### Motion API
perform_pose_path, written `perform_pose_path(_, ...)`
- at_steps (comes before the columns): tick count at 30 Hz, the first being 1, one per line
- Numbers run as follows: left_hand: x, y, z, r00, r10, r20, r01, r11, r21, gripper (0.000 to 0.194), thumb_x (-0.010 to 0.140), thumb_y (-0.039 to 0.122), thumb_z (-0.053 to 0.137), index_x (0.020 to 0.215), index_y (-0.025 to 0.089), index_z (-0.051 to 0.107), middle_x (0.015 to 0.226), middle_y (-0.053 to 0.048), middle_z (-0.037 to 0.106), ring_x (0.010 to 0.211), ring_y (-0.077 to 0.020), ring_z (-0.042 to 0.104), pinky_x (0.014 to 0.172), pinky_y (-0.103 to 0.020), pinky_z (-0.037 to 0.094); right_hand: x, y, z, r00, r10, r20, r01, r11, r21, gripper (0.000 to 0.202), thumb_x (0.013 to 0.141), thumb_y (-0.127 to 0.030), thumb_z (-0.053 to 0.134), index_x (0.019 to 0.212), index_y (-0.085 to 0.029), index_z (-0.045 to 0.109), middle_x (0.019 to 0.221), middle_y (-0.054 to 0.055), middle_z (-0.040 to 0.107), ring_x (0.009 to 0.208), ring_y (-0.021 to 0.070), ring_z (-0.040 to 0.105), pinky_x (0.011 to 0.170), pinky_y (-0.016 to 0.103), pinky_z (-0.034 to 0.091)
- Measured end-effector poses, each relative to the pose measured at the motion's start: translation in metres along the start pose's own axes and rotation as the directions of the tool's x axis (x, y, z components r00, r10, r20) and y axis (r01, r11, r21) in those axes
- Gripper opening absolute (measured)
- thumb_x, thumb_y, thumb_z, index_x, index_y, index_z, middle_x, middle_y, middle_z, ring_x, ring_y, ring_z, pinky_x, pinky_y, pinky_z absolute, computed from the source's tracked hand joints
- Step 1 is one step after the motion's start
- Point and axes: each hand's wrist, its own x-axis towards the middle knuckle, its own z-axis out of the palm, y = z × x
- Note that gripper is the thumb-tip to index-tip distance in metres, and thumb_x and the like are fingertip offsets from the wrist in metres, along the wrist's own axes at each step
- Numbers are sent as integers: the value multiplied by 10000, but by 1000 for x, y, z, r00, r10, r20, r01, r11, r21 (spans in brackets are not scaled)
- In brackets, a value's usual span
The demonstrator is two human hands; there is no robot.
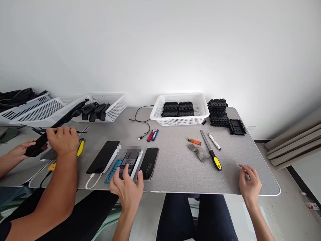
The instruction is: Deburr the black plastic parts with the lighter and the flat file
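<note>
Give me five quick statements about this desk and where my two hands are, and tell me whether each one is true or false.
1. The left hand is closer to the phones than to the file. True.
2. The right hand is holding the file. False: the file lies on the table.
3. The rightmost basket holds black parts. True.
4. The marker lies left of the file. False: it lies to the right of it.
5. The orange lighter lies left of the file. True.
</note>
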Motion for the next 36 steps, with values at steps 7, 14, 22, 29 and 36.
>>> perform_pose_path(7, -47, 16, 15, 999, 25, -42, -30, 991, -133, 454, 925, 451, 504, 1250, 138, 560, 1368, -222, 449, 1318, -397, 401, 1074, -563, 311, -1, 2, 3, 997, -67, 26, 67, 998, -3, 322, 944, -366, 495, 944, -166, 747, 1005, 115, 705, 857, 231, 673, 723, 328, 519)
perform_pose_path(14, -87, 36, 25, 984, 164, -66, -176, 940, -291, 260, 912, 316, 572, 1139, 194, 608, 1284, -171, 532, 1214, -325, 512, 1016, -502, 370, 0, 3, 3, 992, -105, 76, 107, 994, -20, 309, 942, -354, 487, 916, -183, 742, 998, 109, 710, 862, 233, 678, 760, 342, 515)
perform_pose_path(22, -98, 64, 31, 928, 346, -140, -372, 825, -425, 143, 861, 131, 611, 954, 217, 678, 1139, -124, 583, 1108, -267, 539, 904, -411, 491, -1, 2, 3, 994, -107, 15, 108, 994, -29, 270, 924, -305, 510, 898, -172, 744, 979, 107, 716, 863, 236, 686, 756, 339, 526)
perform_pose_path(29, -90, 83, 22, 884, 436, -169, -455, 721, -523, 260, 816, 9, 574, 830, 236, 699, 1061, -95, 607, 1046, -233, 580, 834, -373, 551, -1, 0, 2, 991, -136, 1, 136, 989, -54, 259, 925, -275, 511, 893, -170, 745, 977, 106, 719, 849, 234, 691, 747, 332, 529)
perform_pose_path(36, -74, 98, 13, 858, 483, -175, -479, 630, -611, 266, 816, -11, 561, 791, 233, 664, 989, -66, 639, 1001, -207, 599, 812, -350, 554, -1, 4, 4, 986, -167, 12, 167, 984, -57, 248, 921, -254, 516, 905, -166, 747, 978, 103, 717, 853, 236, 689, 771, 338, 522)
